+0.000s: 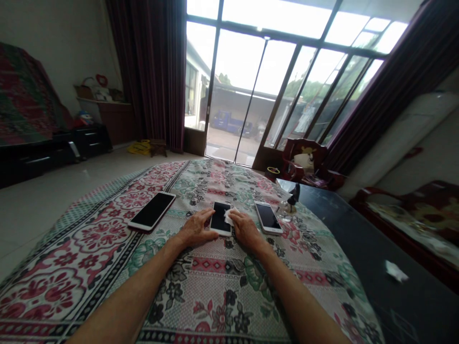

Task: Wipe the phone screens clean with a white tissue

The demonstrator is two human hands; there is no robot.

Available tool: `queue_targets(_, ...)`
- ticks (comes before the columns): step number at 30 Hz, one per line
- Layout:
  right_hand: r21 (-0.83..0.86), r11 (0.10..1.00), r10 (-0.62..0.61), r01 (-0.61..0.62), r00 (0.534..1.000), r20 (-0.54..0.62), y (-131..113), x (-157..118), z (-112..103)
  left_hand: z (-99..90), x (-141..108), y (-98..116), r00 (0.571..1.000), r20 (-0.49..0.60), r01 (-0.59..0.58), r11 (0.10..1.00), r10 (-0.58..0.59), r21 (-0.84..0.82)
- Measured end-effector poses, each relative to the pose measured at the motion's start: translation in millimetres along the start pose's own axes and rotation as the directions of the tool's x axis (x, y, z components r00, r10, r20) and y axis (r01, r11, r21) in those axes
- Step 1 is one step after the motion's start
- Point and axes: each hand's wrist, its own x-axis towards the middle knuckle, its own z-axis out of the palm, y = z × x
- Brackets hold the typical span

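A white-framed phone with a dark screen (220, 220) lies on the patterned tablecloth (215, 291) between my hands. My left hand (197, 228) holds the phone's left edge, fingers at its upper side and thumb at the lower left corner. Pinched in my right hand (245, 228) is a crumpled white tissue (228, 217), which rests on the right part of the screen. To the left lies a larger phone (153, 211), dark screen up. Another white phone (268, 217) lies to the right of my right hand.
A clear spray bottle with a black nozzle (294, 196) stands beyond the right phone. Along the right is a dark tabletop (362, 248) bearing another crumpled white tissue (396, 271). Wooden chairs stand at the right, and glass doors are ahead.
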Motion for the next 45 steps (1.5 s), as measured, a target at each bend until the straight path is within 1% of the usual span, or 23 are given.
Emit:
queue_targets(6, -0.027, 0.999, -0.039, 0.041, 0.998, 0.053, -19, -28, -10, 1.7, 0, -1, 1.0, 0.0, 0.023, 1.0, -0.023, 0.016)
queue_targets(10, -0.028, 0.999, -0.025, 0.026, 0.998, 0.061, -23, -32, -11, 1.8, 0, -1, 1.0, 0.002, 0.025, 1.0, -0.025, 0.013)
queue_targets(14, -0.041, 0.999, 0.023, -0.021, 0.998, 0.058, -18, -17, -8, 1.8, 0, -2, 1.0, -0.002, 0.01, 1.0, -0.01, -0.005)
queue_targets(23, -0.106, 0.986, 0.135, -0.127, 0.988, 0.075, 10, 37, 1, 0.8, 0, -2, 1.0, -0.025, -0.008, 1.0, 0.007, -0.029)
queue_targets(25, -0.112, 0.983, 0.155, -0.144, 0.984, 0.09, 13, 43, 2, -0.2, 0, 0, 1.0, -0.021, -0.011, 1.0, 0.011, -0.027)
queue_targets(28, -0.118, 0.98, 0.17, -0.161, 0.983, 0.07, 15, 45, 6, -0.5, 1, 0, 1.0, -0.022, -0.007, 1.0, 0.007, -0.022)
queue_targets(31, -0.107, 0.983, 0.158, -0.15, 0.985, 0.065, 16, 40, 7, 0.8, 0, 0, 0.999, -0.035, -0.008, 1.0, 0.007, -0.029)
queue_targets(35, -0.07, 0.993, 0.104, -0.099, 0.991, 0.079, 12, 25, 3, 2.4, 0, -2, 0.999, -0.033, -0.021, 0.999, 0.019, -0.042)
queue_targets(40, -0.069, 0.996, 0.054, -0.05, 0.996, 0.067, -4, 1, -5, 3.9, 1, -5, 1.0, -0.004, -0.015, 1.0, 0.015, -0.027)
queue_targets(45, -0.081, 0.997, 0.014, -0.006, 0.995, 0.102, -21, -23, -11, 6.2, 0, -8, 1.0, -0.001, 0.004, 1.0, -0.004, 0.003)
